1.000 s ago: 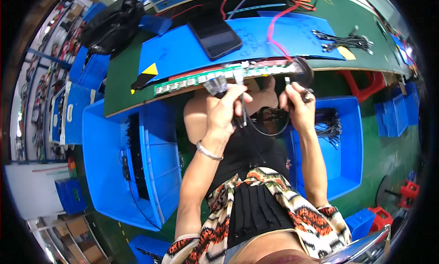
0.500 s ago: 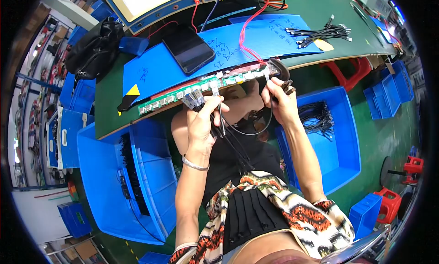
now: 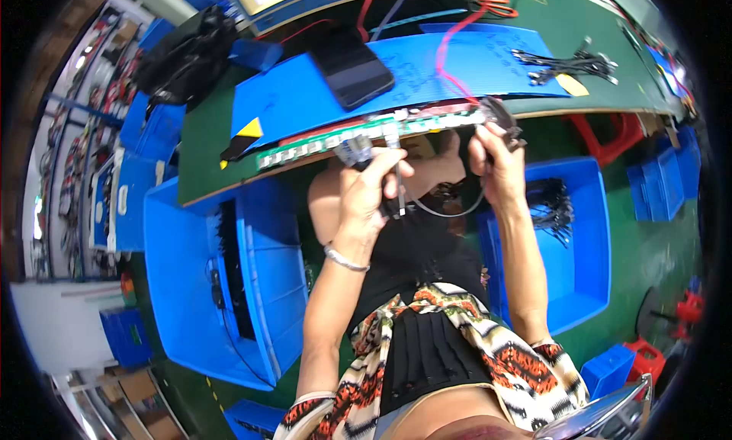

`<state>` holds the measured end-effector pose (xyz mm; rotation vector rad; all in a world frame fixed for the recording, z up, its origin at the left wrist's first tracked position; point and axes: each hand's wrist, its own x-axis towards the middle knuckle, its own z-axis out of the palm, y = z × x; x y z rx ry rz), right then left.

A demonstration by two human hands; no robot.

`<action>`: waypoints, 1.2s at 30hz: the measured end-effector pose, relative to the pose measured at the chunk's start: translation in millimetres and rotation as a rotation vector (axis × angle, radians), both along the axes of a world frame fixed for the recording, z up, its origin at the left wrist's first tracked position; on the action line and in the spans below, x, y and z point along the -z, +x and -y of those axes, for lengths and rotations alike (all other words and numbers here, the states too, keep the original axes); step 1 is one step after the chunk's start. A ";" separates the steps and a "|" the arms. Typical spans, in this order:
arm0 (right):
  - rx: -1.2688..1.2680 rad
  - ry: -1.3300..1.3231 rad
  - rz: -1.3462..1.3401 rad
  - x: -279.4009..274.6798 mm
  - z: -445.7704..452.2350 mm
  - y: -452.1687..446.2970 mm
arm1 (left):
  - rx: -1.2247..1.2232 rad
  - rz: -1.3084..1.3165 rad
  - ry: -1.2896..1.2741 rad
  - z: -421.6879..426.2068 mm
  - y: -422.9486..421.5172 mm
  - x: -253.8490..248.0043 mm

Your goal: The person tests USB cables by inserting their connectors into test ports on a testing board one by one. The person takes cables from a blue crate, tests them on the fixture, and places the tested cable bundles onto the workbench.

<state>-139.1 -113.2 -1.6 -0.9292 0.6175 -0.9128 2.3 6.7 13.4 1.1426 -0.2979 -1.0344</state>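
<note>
My left hand (image 3: 374,182) is closed round several black cables whose silver plugs (image 3: 355,150) stick up beside its fingers. One plug (image 3: 392,133) above its fingertips meets the long green circuit board (image 3: 313,146) on the bench's front edge. My right hand (image 3: 497,159) pinches a cable end close to the board's right end; whether that plug is seated is blurred. A thin cable (image 3: 450,213) loops down between my hands. Black connectors lie against my right fingers.
A black phone (image 3: 352,70) lies on a blue sheet (image 3: 435,66). Behind it are red wires (image 3: 444,55). Black cables (image 3: 572,65) lie at the right of the green bench (image 3: 202,146). Blue bins (image 3: 179,287) (image 3: 587,264) flank my lap; a black bag (image 3: 183,59) sits at upper left.
The view has swung, shifting the bench rightward in the picture since half a second ago. Compared with one second ago, my right hand is nearer the board's right end. Both hands keep their cables.
</note>
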 end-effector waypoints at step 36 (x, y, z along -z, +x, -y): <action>-0.119 -0.277 -0.259 -19.4 -51.9 -4.1 | 0.325 0.078 -0.098 -26.5 -23.3 5.0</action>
